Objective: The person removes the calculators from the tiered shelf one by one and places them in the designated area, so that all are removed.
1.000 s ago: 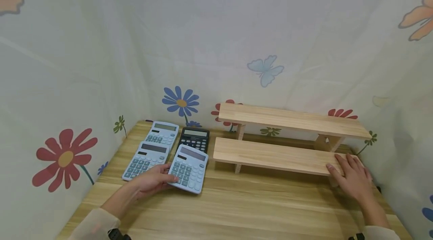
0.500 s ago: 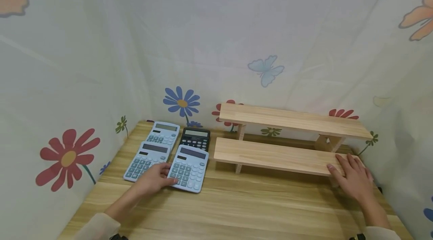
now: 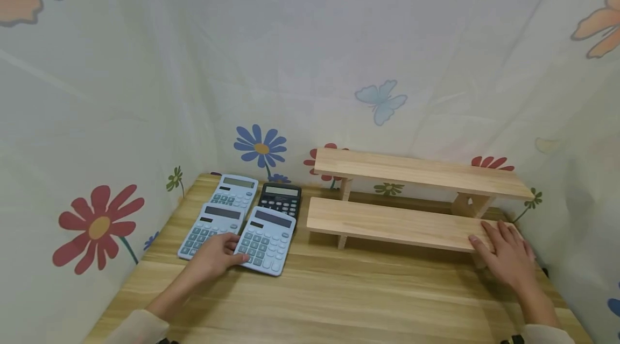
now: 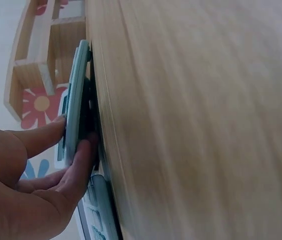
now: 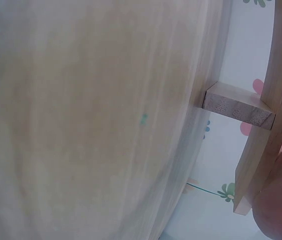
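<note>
On the tabletop (image 3: pixel 339 290), front-left, left hand (image 3: pixel 213 260) pinches near edge of a light-blue calculator (image 3: pixel 265 240), thumb on top, fingers under, that edge lifted off the wood. 3 other calcs just behind. Right hand (image 3: pixel 506 255) rests flat, fingers straight, on lower shelf (image 3: pixel 387 223) at its right end.
</note>
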Tool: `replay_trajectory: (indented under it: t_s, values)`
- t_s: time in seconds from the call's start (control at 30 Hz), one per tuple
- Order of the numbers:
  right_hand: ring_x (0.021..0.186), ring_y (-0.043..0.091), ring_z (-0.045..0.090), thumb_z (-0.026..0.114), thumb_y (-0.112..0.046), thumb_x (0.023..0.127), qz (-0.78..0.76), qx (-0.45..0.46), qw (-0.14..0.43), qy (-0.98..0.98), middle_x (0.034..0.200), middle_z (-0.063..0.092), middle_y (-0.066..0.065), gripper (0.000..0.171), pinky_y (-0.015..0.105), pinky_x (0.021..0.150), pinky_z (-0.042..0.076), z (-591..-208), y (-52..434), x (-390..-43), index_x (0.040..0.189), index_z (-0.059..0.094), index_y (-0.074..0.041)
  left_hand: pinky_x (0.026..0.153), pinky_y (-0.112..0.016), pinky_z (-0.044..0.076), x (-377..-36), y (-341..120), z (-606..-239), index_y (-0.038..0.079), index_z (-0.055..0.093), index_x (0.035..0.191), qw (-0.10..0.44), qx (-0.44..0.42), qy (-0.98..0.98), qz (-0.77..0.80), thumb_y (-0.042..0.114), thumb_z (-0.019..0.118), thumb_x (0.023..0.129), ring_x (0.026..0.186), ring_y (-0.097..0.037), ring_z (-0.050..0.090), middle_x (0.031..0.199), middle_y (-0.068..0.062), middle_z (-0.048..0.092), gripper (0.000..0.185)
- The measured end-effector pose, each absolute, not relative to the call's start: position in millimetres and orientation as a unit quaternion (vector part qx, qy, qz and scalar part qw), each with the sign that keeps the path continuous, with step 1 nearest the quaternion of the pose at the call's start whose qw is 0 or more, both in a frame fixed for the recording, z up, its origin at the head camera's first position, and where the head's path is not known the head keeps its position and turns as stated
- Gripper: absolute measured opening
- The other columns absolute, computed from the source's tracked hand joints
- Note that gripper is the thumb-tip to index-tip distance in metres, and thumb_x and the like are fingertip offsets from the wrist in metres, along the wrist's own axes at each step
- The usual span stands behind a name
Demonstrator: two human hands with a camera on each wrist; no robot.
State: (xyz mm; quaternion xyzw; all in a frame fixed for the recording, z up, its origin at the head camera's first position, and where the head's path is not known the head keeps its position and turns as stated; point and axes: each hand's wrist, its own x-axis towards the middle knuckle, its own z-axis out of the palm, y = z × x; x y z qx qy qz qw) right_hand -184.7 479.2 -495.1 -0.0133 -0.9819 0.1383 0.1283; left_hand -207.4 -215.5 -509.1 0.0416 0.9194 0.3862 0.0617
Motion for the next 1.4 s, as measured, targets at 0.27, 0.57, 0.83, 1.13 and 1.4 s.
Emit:
replay_trajectory:
  t_s: [0.27,0.57,0.83,1.13,1.4]
  values:
    - [0.15,0.063,0.01,0.045,-0.056,0.109,0.143,-0.015,0.122,-0.982,0.162,0.023,0.043,0.076,0.087,0.108,0.009,-497,478,-183,0.159,0.037,0.001,0.09,-0.046,0.062,-201,-210,-503,-0.011,0.062,0.133,0.051,0.034,0.933,0.355,0.022,0.086,0.09,0.101,-0.026,0.073,0.116,-0.018,0.073,0.059]
    - [0.151,0.063,0.011,0.046,-0.055,0.109,0.141,-0.016,0.134,-0.981,0.161,0.024,0.042,0.075,0.087,0.109,0.01,-493,476,-184,0.158,0.038,0.001,0.101,-0.058,0.056,-194,-203,-497,-0.012,0.061,0.135,0.016,0.075,0.95,0.302,0.019,0.086,0.089,0.116,-0.043,0.069,0.127,-0.029,0.069,0.061]
    - [0.151,0.063,0.011,0.046,-0.056,0.109,0.142,-0.018,0.132,-0.981,0.161,0.024,0.043,0.075,0.087,0.109,0.01,-491,476,-183,0.158,0.037,0.001,0.111,-0.065,0.046,-187,-191,-493,-0.019,0.05,0.143,0.014,0.094,0.958,0.269,0.023,0.09,0.084,0.13,-0.054,0.055,0.138,-0.038,0.058,0.083]
    - [0.15,0.063,0.011,0.046,-0.056,0.109,0.137,-0.019,0.131,-0.982,0.161,0.024,0.043,0.075,0.087,0.108,0.01,-493,479,-184,0.158,0.038,0.001,0.111,-0.063,0.047,-187,-184,-500,-0.02,0.044,0.147,0.011,0.119,0.968,0.219,0.026,0.096,0.076,0.128,-0.054,0.056,0.138,-0.04,0.055,0.099]
    - [0.15,0.064,0.011,0.047,-0.055,0.109,0.139,-0.015,0.13,-0.982,0.161,0.024,0.042,0.074,0.087,0.108,0.012,-494,478,-184,0.158,0.038,0.0,0.107,-0.061,0.05,-185,-184,-497,-0.018,0.047,0.146,0.0,0.13,0.97,0.204,0.023,0.098,0.074,0.122,-0.051,0.06,0.133,-0.036,0.058,0.097]
